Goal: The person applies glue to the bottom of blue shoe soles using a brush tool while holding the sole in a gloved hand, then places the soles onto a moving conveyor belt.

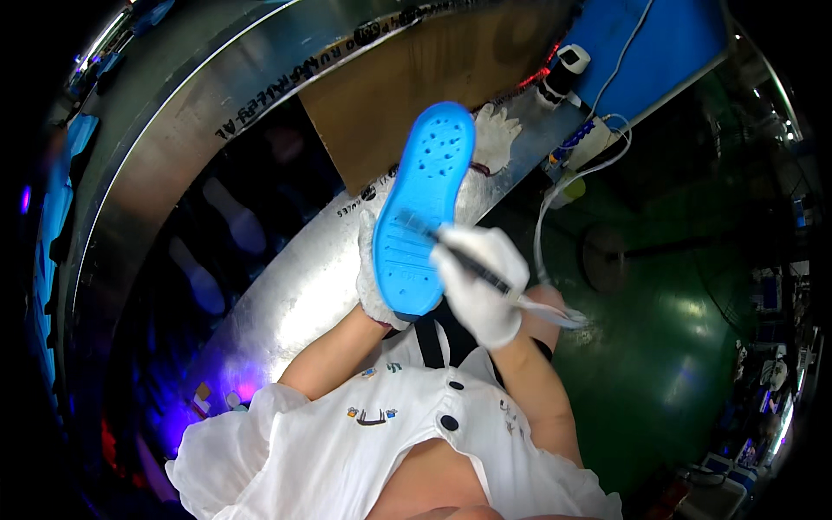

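Blue sole (422,212) up in front of my chest, over the metal bench (286,286) edge; green floor (659,364) open to my right.

My left hand (374,277) grips the sole from behind; my right hand (479,282) is closed round a brush (459,253), bristles on its grooved, hole-dotted face.

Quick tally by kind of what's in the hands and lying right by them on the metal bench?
Blue shoe sole, in the left hand: 1
Brush, in the right hand: 1
Spare white glove on the bench: 1
Total: 3
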Demonstrator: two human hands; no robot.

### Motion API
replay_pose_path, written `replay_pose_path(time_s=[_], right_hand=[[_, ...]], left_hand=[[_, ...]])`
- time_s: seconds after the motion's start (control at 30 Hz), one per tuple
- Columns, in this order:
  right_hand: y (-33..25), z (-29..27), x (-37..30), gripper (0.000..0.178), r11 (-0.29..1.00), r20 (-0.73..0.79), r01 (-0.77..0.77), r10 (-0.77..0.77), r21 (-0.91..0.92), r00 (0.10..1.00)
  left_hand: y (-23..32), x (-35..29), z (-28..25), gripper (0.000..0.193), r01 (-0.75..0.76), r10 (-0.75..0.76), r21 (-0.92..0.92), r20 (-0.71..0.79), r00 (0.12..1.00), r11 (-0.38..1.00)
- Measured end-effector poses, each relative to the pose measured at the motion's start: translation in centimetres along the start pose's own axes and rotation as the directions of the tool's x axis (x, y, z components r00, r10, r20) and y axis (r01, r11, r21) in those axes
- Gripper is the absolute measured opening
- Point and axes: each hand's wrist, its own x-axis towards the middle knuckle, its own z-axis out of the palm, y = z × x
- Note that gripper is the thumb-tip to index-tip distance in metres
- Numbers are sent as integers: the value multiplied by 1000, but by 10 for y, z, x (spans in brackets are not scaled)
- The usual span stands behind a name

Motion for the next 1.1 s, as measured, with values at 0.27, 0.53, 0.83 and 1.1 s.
replay_pose_path(time_s=[0.27, 0.53, 0.83, 1.1], right_hand=[[-3, -10, -5, 23, 969, 233, -101, 47, 225, 971], [-17, -9, -11, 21, 969, 263, -112, 51, 220, 963], [-21, -7, -16, 18, 959, 206, -194, 151, 207, 967], [-29, -29, -4, 23, 994, 556, 96, -104, 44, 825]], left_hand=[[8, -12, 4, 74, 185, -108, -304, 253, 961, 934], [25, -2, 21, 60, -19, -21, 134, 292, 956, 991], [52, 8, 25, 101, 295, -208, -269, 310, 928, 917], [81, 33, -9, 81, 655, -466, -103, 620, 631, 749]])
